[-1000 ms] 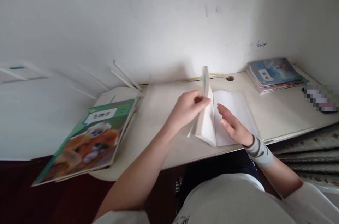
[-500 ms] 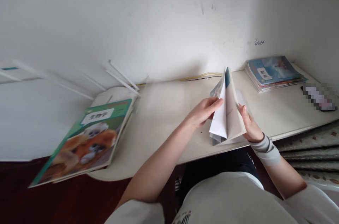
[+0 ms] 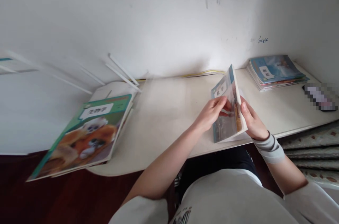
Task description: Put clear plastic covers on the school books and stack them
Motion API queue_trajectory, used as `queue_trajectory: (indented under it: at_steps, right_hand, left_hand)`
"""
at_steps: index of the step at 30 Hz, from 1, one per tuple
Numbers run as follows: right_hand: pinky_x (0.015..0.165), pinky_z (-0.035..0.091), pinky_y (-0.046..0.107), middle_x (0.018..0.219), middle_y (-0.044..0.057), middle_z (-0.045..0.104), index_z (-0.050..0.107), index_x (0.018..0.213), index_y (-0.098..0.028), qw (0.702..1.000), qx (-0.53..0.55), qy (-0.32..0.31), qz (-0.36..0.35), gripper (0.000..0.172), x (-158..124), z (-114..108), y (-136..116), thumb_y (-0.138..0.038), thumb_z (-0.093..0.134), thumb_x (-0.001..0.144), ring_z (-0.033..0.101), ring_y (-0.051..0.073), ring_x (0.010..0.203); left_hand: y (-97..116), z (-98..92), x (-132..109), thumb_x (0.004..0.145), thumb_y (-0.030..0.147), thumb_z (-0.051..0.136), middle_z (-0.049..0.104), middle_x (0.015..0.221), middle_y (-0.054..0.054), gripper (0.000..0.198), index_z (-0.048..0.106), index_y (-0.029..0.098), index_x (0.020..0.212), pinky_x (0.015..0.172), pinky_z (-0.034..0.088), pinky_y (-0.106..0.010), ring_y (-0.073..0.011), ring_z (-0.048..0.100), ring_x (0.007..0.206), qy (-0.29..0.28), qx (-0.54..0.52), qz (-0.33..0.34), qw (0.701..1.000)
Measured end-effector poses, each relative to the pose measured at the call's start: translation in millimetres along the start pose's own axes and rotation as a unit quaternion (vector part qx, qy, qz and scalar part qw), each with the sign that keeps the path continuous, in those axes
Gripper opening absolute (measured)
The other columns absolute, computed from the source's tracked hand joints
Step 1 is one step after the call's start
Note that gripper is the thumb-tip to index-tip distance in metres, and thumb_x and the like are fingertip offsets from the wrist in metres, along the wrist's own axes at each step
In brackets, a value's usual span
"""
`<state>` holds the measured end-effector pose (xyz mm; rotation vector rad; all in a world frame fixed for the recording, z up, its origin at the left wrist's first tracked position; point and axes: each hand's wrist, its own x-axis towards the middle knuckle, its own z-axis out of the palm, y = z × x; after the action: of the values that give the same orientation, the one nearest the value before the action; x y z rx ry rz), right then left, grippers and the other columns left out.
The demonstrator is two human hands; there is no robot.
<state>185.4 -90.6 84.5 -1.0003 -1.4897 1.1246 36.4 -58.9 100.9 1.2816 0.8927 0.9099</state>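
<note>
I hold a thin book with a blue picture cover (image 3: 225, 111) nearly closed and tilted up on its lower edge above the white desk (image 3: 169, 111). My left hand (image 3: 212, 113) grips the cover side, fingers curled over it. Behind the book, my right hand (image 3: 251, 120) supports the back, thumb at the edge. A grey cuff covers my right wrist.
A stack of blue-covered books (image 3: 277, 72) lies at the desk's back right by the wall. A green book with an orange animal (image 3: 84, 135) tops a pile hanging over the desk's left end. White rods (image 3: 122, 72) lean on the wall. A patterned cloth (image 3: 309, 150) is at the right.
The book lay open with white pages a second ago. My left hand swung the pages and cover over to the right, and both hands now hold it nearly closed.
</note>
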Motion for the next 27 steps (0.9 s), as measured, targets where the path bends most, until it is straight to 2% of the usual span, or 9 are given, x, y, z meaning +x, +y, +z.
queue_trajectory:
  at_steps: [3,6,11,14,17,21,25,27]
  right_hand:
    - [0.109,0.035,0.040,0.136,0.001,0.051,0.042,0.134,-0.027,0.999,0.037,0.013,0.013,0.055,1,1,-3,-0.057,0.039,0.088,0.041,0.022,0.130]
    - [0.106,0.039,0.040,0.135,0.000,0.052,0.043,0.133,-0.027,0.997,0.058,0.022,0.047,0.052,2,2,-4,-0.052,0.044,0.087,0.043,0.023,0.128]
    - [0.109,0.034,0.044,0.135,-0.002,0.052,0.048,0.130,-0.027,0.995,0.071,0.042,0.054,0.047,1,3,-2,-0.042,0.047,0.085,0.040,0.025,0.130]
    - [0.111,0.031,0.044,0.137,-0.002,0.049,0.046,0.132,-0.028,0.997,0.060,0.031,0.043,0.047,-1,4,0,-0.044,0.045,0.087,0.038,0.024,0.132]
    - [0.113,0.028,0.041,0.141,-0.001,0.045,0.041,0.136,-0.027,1.000,0.022,0.013,0.012,0.052,-3,9,-1,-0.048,0.043,0.089,0.034,0.022,0.134]
    - [0.114,0.025,0.041,0.142,0.003,0.044,0.033,0.141,-0.024,0.999,-0.028,-0.019,0.001,0.062,-6,16,-2,-0.053,0.044,0.088,0.033,0.022,0.135]
    - [0.112,0.029,0.043,0.141,0.003,0.046,0.036,0.139,-0.024,1.000,-0.013,0.007,0.028,0.061,-4,8,2,-0.050,0.047,0.086,0.038,0.024,0.132]
    - [0.107,0.036,0.044,0.134,0.003,0.053,0.042,0.135,-0.023,0.997,0.033,0.018,0.064,0.055,-1,-4,9,-0.046,0.044,0.086,0.046,0.024,0.125]
  left_hand:
    - [-9,6.8,-1,0.077,0.046,0.061,0.050,0.078,0.002,0.031,0.047,0.019,0.082,0.063,0.047,-0.024,-0.0110,0.052,0.073,0.023,0.051,0.014,0.998]
    - [-16,7.8,0,0.074,0.039,0.067,0.048,0.087,0.001,0.036,0.044,0.021,0.096,0.066,0.047,-0.026,-0.0107,0.051,0.075,0.027,0.079,0.016,0.996]
    - [-13,4.0,0,0.074,0.025,0.064,0.047,0.089,0.001,0.041,0.037,0.023,0.105,0.065,0.049,-0.028,-0.0108,0.053,0.075,0.020,0.047,-0.021,0.998]
    - [-6,2.7,-2,0.077,0.027,0.059,0.048,0.087,0.000,0.040,0.035,0.022,0.109,0.066,0.052,-0.031,-0.0130,0.055,0.079,0.027,0.003,-0.052,0.998]
    - [-4,1.2,-1,0.078,0.029,0.060,0.048,0.088,-0.001,0.049,0.032,0.022,0.117,0.063,0.053,-0.030,-0.0136,0.056,0.078,0.032,0.019,-0.060,0.997]
    - [-7,-0.8,4,0.073,0.018,0.061,0.049,0.086,0.000,0.063,0.027,0.022,0.125,0.059,0.053,-0.029,-0.0122,0.056,0.071,0.021,0.048,-0.069,0.996]
    - [-5,-5.8,3,0.070,0.014,0.056,0.052,0.077,0.003,0.062,0.030,0.021,0.126,0.059,0.053,-0.029,-0.0127,0.058,0.066,0.027,0.021,-0.059,0.998]
    - [0,-17.6,-3,0.069,0.017,0.056,0.053,0.074,0.004,0.057,0.035,0.021,0.122,0.060,0.054,-0.029,-0.0122,0.059,0.065,0.046,-0.016,-0.042,0.998]
